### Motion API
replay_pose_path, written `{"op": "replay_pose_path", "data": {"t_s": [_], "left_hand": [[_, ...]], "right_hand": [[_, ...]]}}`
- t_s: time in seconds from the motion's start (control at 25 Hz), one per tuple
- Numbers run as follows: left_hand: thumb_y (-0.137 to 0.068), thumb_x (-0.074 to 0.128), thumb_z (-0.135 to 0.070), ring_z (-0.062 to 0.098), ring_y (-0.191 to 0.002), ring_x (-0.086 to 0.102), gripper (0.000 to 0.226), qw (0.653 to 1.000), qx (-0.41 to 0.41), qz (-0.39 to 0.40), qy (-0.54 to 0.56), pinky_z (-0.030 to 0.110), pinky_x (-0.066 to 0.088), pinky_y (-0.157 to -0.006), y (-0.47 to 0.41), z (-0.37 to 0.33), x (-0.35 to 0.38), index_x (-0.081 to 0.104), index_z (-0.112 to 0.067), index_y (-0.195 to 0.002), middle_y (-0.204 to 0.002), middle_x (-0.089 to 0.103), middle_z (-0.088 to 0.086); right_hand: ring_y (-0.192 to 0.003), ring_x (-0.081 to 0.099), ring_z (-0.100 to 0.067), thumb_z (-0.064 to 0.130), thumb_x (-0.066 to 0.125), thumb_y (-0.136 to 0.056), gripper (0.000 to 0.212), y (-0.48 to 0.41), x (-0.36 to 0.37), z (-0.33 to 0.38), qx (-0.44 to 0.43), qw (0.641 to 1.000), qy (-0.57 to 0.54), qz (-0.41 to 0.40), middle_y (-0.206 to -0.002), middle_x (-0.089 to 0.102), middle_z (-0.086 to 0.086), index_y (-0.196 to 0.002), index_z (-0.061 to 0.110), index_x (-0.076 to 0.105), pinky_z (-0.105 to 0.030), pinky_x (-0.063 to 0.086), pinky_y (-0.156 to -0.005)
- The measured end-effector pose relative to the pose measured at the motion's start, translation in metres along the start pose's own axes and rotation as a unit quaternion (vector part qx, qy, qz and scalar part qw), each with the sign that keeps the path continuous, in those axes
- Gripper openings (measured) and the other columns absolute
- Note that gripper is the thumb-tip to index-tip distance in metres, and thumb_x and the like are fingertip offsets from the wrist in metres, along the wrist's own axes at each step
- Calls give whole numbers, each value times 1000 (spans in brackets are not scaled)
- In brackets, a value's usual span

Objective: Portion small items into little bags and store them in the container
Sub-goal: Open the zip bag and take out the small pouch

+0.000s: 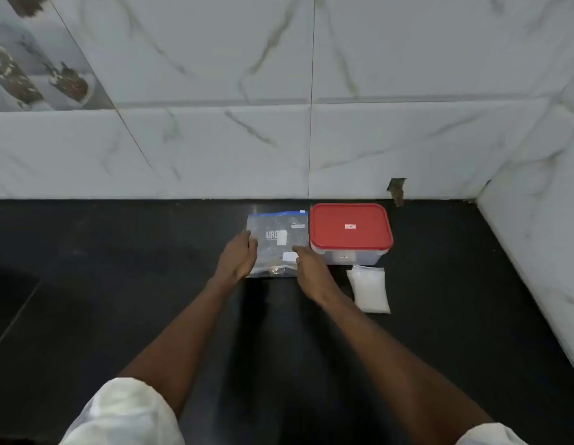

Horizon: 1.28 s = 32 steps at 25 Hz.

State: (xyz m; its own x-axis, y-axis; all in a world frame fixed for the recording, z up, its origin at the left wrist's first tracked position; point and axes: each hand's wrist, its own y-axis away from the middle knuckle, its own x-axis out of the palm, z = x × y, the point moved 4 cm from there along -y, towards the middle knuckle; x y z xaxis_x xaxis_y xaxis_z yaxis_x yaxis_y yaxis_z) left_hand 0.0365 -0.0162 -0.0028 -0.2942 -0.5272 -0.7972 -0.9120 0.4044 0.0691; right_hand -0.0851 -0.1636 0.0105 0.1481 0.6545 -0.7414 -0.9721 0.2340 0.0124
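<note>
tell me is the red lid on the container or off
On. The red lid sits flat across the clear container, covering its whole top edge.

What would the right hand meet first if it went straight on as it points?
Probably the clear zip bag: the right hand points forward-left, fingertips already over its right edge; contact is unclear. The red-lidded container lies off that line.

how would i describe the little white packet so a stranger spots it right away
On the black counter stands a clear container with a red lid, by the marble wall. The white packet lies just in front of it. Unlike the large clear zip bag to the left, it is small, plump and white.
</note>
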Motion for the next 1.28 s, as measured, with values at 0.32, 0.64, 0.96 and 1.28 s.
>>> {"op": "replay_pose_path", "data": {"t_s": [0.32,0.64,0.96,1.28], "left_hand": [[-93,44,-10,39,-114,57,32,994,-84,-27,63,43,46,-96,-15,23,24,54,3,-121,-123,59,24],[-72,82,-35,34,-112,64,82,910,-264,-83,308,48,55,-96,-50,30,25,46,4,-134,-126,63,21],[-90,73,-15,20,-76,66,12,898,-152,-65,408,33,55,-74,-24,9,-7,72,-11,-78,-83,72,9],[-100,54,-4,7,-65,70,10,889,-42,52,453,24,56,-62,36,0,-27,63,0,-98,-76,76,-2]], "right_hand": [[-129,45,-33,-16,42,-82,56,-12,30,-11,-30,995,90,6,-138,48,-21,-137,-4,44,-38,35,-109],[-108,54,-37,-13,50,-76,41,-20,61,-19,-82,981,174,7,-110,59,-18,-114,0,60,-42,44,-94],[-131,46,-28,-6,49,-87,48,-1,30,-12,-96,995,26,-5,-139,51,-15,-134,4,52,-29,33,-112],[-123,53,-20,8,55,-96,40,-29,-83,16,55,966,-207,-148,-131,57,-6,-136,6,50,-31,44,-105]]}}
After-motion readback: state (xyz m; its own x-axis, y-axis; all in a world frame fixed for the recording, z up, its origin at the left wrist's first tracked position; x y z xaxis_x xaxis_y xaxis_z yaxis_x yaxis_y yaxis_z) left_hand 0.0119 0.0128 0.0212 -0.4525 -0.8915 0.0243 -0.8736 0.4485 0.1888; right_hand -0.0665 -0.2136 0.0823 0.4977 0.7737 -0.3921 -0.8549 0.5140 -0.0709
